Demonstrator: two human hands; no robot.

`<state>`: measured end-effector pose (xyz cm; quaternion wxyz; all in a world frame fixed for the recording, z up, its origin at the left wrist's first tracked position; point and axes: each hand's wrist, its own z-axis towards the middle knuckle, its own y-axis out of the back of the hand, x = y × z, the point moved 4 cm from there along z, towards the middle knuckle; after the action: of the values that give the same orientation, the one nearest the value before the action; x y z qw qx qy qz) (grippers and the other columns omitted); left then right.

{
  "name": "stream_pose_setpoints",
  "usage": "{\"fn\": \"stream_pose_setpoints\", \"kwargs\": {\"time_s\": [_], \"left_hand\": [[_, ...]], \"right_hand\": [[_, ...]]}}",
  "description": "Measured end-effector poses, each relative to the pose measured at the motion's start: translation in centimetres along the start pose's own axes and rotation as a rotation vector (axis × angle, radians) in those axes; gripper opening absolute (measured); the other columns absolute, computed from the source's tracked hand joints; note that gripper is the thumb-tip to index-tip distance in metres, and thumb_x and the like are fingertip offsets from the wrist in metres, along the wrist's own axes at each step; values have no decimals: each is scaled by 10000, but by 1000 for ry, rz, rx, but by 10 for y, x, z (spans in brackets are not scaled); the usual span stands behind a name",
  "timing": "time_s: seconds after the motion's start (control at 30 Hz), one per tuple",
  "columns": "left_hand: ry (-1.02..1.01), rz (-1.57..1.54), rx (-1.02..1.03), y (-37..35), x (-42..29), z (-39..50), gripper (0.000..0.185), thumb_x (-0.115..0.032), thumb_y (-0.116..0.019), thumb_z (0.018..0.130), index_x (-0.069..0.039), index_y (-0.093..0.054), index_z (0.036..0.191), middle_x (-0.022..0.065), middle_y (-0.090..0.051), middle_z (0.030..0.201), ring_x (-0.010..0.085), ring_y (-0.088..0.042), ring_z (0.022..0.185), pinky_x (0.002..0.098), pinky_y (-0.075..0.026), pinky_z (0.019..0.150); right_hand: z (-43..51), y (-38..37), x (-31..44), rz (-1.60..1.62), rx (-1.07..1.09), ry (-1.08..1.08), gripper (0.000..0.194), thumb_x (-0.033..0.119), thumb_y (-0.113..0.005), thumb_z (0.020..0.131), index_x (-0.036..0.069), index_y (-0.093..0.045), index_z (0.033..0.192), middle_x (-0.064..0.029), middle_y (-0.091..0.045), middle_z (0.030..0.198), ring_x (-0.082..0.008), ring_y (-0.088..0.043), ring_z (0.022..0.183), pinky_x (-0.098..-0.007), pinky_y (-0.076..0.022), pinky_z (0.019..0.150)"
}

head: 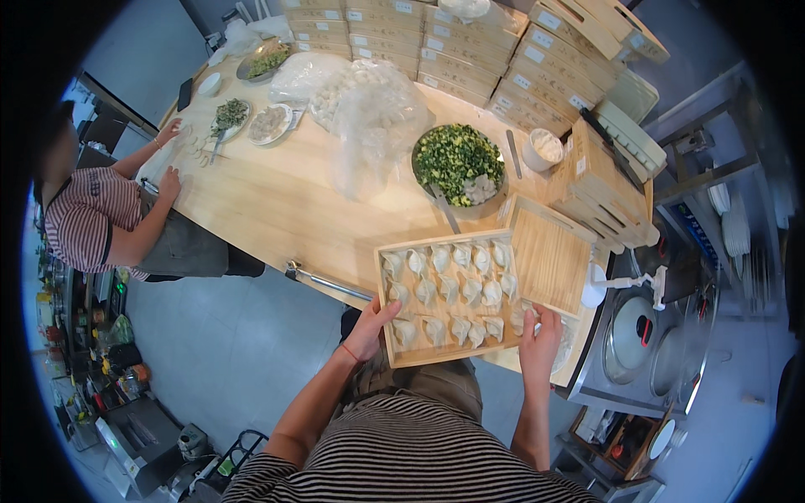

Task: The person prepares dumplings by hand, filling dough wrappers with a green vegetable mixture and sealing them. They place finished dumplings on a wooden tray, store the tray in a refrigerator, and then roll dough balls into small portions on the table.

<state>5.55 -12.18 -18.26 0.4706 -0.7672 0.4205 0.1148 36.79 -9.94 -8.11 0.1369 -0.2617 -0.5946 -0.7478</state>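
Observation:
A shallow wooden tray is tilted at the table's front edge, with rows of pleated dumplings inside. My left hand grips its left wall, thumb over the rim. At the lower right corner, my right hand has a dumpling at its thumb and fingers, overlapping the tray's right wall. A small pale, shiny object also shows by that thumb; its kind is unclear. Beyond the tray sits a metal bowl of chopped green filling with shrimp and a flat metal spatula.
An empty wooden tray lies to the right, beside stacked wooden boxes. A white tub and a plastic bag of round pieces stand farther back. Lidded pots occupy the right. A co-worker works at the table's left end.

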Motion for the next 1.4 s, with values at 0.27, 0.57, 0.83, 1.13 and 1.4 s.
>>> {"fn": "stream_pose_setpoints", "kwargs": {"time_s": [0.27, 0.57, 0.83, 1.13, 1.4], "left_hand": [[-84, -16, -19, 20, -10, -11, 499, -165, -682, 951, -34, -474, 1385, 83, -614, 1279, 194, -630, 1135, 372, -559, 934], [-317, -155, -129, 86, -64, -103, 636, -301, -703, 913, 12, -464, 1412, 123, -625, 1297, 244, -663, 1123, 393, -569, 945], [-603, -364, -368, 166, -43, -199, 698, -323, -695, 909, 14, -423, 1456, 149, -597, 1352, 273, -646, 1166, 406, -554, 980], [-804, -557, -610, 294, -2, -302, 713, -307, -712, 883, 0, -431, 1461, 178, -584, 1384, 339, -617, 1219, 480, -533, 1023], [-835, -594, -719, 409, -29, -363, 705, -176, -767, 822, 20, -443, 1417, 144, -608, 1314, 283, -644, 1152, 437, -564, 966]], "right_hand": [[10, -2, -13, 115, 0, -98, 233, 188, -629, 982, -14, -664, 1092, -187, -626, 1065, -359, -585, 994, -432, -472, 874], [24, -21, 13, 229, 2, -20, 195, 149, -605, 990, -5, -663, 1095, -158, -634, 1040, -280, -620, 922, -383, -501, 816], [8, -113, 113, 410, 448, 178, 173, 137, -597, 999, -3, -670, 1069, -109, -649, 957, -187, -610, 847, -314, -500, 752], [-82, -250, 277, 397, 1044, 388, 174, 115, -609, 990, -13, -672, 1091, -126, -694, 929, -187, -659, 845, -303, -517, 771], [-215, -385, 354, 848, 2019, -625, 675, 512, -509, 1022, 48, -397, 1500, -147, -575, 1402, -310, -554, 1287, -521, -434, 1083]]}}
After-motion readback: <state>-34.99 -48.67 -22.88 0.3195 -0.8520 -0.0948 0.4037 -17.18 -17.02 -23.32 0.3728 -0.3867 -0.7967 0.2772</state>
